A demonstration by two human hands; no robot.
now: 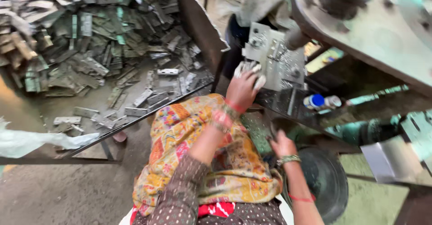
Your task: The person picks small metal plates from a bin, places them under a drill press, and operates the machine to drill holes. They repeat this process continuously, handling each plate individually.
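L hand [243, 89] fingers closed on small metal piece [248, 67] at press fixture [274, 56]; R hand [282, 145] below fixture, grip can't tell.

Left hand [243, 89] fingertips hidden among metal pieces [250, 67]; right hand [282, 145] blurred, grip unclear.

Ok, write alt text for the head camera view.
Seen from above, a person's left hand presses small metal pieces against a press machine, while the right hand hangs lower beside a dark wheel. A pile of metal hinges fills a bin on the left.
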